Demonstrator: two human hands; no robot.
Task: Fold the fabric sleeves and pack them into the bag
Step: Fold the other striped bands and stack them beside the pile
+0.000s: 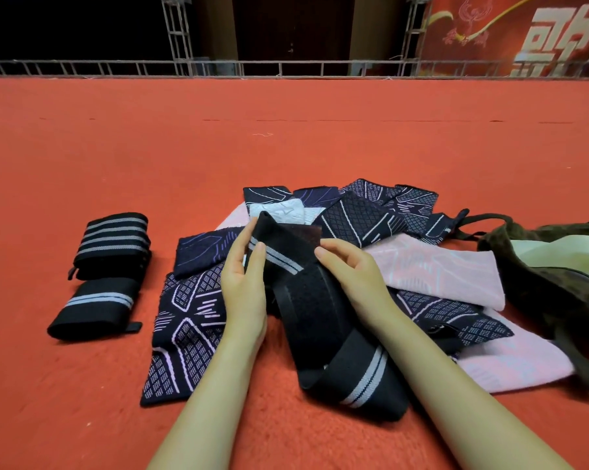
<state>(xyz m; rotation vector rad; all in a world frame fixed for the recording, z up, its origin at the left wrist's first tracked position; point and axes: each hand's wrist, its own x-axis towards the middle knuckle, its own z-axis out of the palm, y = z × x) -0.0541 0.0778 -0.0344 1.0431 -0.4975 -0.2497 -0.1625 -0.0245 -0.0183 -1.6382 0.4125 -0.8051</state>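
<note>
Black elastic with grey stripes is what our fingers hold: the left hand [243, 283] pinches the upper end of a long black striped sleeve [320, 310] between thumb and fingertips, and the right hand [350, 269] curls its fingers against the same band a little further along, steadying it. We judge this to be the start of a fold on this piece, since the rest of it trails loose toward us and loops on the red carpet [286, 147] between our forearms.

Beyond the hands, 2 black striped sleeves lie already folded on the carpet at our left, one rolled bundle [113, 245] just behind the other [94, 313], well apart from the heap. So 2 appear done, 1 is in hand.

Under and around the piece we hold sits the unfolded pile [354, 225]: several navy sleeves with pale geometric lines and at least 2 pale pink ones, overlapping each other. We cannot count them exactly.

At our far right the dark olive bag [537, 266] lies on the carpet with its mouth open toward the pile, showing something pale inside; whether that is a lining or a packed item we cannot tell. No folded sleeve is visibly in it, so most of the folding and the packing, as we judge it, remain.
</note>
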